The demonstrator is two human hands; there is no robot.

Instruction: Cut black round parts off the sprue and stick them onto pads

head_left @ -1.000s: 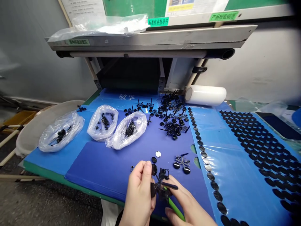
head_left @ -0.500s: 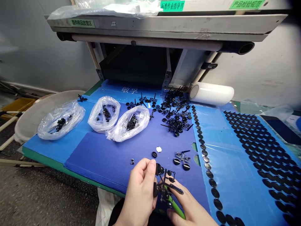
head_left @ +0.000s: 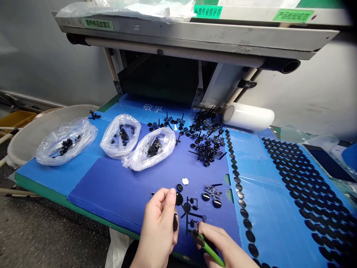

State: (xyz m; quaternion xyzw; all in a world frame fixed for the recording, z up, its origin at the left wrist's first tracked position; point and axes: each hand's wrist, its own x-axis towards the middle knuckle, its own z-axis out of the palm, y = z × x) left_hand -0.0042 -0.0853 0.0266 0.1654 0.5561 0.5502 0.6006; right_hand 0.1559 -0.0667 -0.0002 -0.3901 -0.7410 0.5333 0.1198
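Head view. Place reference: heap of black sprues (head_left: 206,149) on the table (head_left: 41,190).

- Held sprue (head_left: 187,207): one, black, branched, small parts on its arms; raised nearer the wearer than the heap, between the hands.
- Left hand (head_left: 160,219): one, nearer than the heap and to its left; grip clamped, thumb and finger together, on the disc side of the held sprue.
- Right hand (head_left: 223,242): one, nearer than the heap; grip wrapped round a green-handled tool (head_left: 209,251), tip at the sprue's lowest arm. Contact, and whether the tip is parted: cannot tell.
- Second sprue (head_left: 213,191): one, two glossy discs, lying between heap and wearer.
- Loose discs: one silvery (head_left: 185,181), one black (head_left: 180,187); nearer than the heap, slightly left.
- Clear bags: three (head_left: 46,153) (head_left: 110,149) (head_left: 139,160), holding small black parts; left of the heap.
- White roll (head_left: 249,117): one, right of the heap, farther back.

Handling note, a judgement: steady the sprue by its disc edges, sparing the glossy faces; set the tip square to a thin link, not the part; keep left fingertips clear of the tip; turn the sprue, rather than twist the tool.
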